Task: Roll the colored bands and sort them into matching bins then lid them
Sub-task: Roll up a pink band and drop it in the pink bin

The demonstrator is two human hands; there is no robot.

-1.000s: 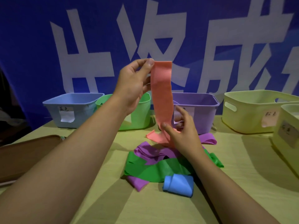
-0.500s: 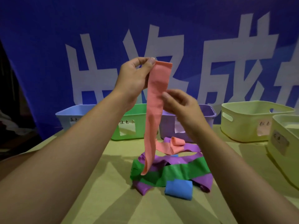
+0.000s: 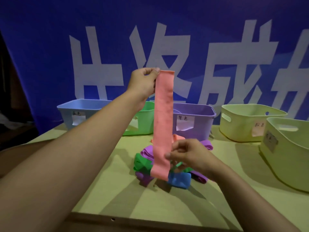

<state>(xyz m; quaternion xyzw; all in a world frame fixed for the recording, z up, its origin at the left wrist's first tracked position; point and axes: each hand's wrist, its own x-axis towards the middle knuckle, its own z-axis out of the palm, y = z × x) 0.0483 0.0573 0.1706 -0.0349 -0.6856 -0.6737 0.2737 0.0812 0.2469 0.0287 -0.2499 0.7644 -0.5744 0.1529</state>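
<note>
You hold pink band [image 3: 163, 121] stretched upright above band pile [image 3: 150, 162]: left hand [image 3: 144, 82] pinches top corner, right hand [image 3: 185, 156] pinches lower edge. Step: straightening before rolling. Next: roll from 1 end, evenly.

A row of five plastic bins stands along the back of the wooden table [image 3: 158, 203], before a blue banner with large white characters [image 3: 200, 47]. From left to right: the pale blue bin [image 3: 80, 113], the green bin [image 3: 145, 121], the purple bin [image 3: 194, 121], the first pale yellow bin [image 3: 242, 123], and the second pale yellow bin [image 3: 287, 151], nearer the front at the right edge. In front of the purple bin lies a heap of loose stretchy bands [image 3: 145, 163]. A long salmon-pink band [image 3: 163, 121] hangs upright above the heap, the left hand [image 3: 143, 82] at its top, the right hand [image 3: 187, 156] near its lower end.
</note>
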